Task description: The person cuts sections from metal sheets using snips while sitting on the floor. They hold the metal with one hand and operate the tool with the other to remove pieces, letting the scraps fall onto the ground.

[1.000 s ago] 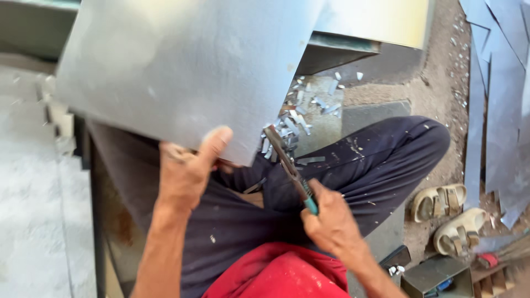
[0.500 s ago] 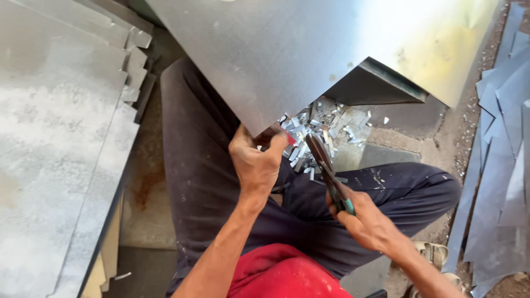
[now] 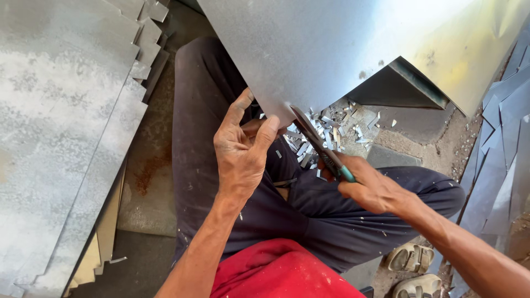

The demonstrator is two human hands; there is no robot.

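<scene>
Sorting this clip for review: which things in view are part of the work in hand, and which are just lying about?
In use:
left hand gripping the metal sheet at its corner
right hand holding the tin snips at the sheet's edge

Lying about:
stacked notched sheets
metal offcuts on the ground
sandals
strips at right

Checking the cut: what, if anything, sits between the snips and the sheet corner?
Nothing visible. The snips in the right hand already meet the metal sheet at its corner, which the left hand holds.
</scene>
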